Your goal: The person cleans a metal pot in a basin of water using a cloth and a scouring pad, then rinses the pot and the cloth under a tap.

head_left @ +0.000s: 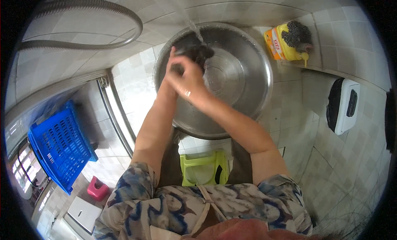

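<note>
A dark, wet piece of cloth [201, 54] is bunched at my hands over the left part of a wide metal basin [248, 103]. A thin stream of water [193, 28] falls from above onto the cloth. My right hand [189, 79] is wrapped round part of it, and some dark fabric shows between thumb and fingers. Close against it, my left hand [169, 66] also grips the cloth, with one finger pointing up; its other fingers are mostly hidden. What kind of garment the cloth is, I cannot tell.
A light green plastic stool [194, 159] stands between my legs and the basin. At the right back sit a yellow container [289, 54] and a grey scouring mesh [297, 34]. A metal hose [95, 3] loops at upper left; a blue crate [62, 145] is at left.
</note>
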Tool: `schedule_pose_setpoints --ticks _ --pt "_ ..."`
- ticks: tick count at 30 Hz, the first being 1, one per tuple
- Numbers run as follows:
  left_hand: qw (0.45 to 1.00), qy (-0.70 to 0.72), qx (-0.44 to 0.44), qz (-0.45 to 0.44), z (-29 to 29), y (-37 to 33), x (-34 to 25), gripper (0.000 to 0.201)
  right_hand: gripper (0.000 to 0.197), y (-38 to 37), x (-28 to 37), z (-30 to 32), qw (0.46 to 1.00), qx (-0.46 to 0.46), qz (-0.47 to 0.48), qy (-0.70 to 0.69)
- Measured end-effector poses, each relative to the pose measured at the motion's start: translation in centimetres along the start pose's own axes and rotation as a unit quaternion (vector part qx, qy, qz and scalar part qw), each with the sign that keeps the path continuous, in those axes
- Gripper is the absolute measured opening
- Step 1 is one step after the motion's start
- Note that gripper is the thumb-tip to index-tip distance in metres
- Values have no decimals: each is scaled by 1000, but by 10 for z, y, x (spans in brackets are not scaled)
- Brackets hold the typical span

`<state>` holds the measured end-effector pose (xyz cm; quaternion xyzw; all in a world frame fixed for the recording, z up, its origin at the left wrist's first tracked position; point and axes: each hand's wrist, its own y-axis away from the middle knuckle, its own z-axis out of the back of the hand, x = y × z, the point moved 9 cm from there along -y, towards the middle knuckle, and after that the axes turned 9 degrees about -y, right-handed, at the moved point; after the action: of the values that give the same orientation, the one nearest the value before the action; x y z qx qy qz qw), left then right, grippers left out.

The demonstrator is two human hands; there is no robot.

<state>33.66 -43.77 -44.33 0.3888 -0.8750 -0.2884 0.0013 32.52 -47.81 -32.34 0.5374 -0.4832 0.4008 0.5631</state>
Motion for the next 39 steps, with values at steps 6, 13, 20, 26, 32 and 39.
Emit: schedule_pose_setpoints --ticks 6,13,20,26,32,39 --pt "959 -229 -164 0 -12 5 6 38 31 -58 -3 45 933 -54 16 356" --pt "923 -345 -169 -4 -39 9 -7 48 33 -78 -87 133 935 -44 -63 347" --pt "905 -406 -93 -85 -27 8 -43 74 58 -52 -102 78 975 156 -152 38" --pt "717 -614 -214 -252 -23 1 -67 67 39 -69 -118 107 992 30 -119 31" --pt "994 -35 34 95 7 2 10 66 38 -6 -12 3 963 132 -5 235" --pt "914 -309 -263 -26 11 25 -5 42 43 -26 -9 15 898 53 7 437"
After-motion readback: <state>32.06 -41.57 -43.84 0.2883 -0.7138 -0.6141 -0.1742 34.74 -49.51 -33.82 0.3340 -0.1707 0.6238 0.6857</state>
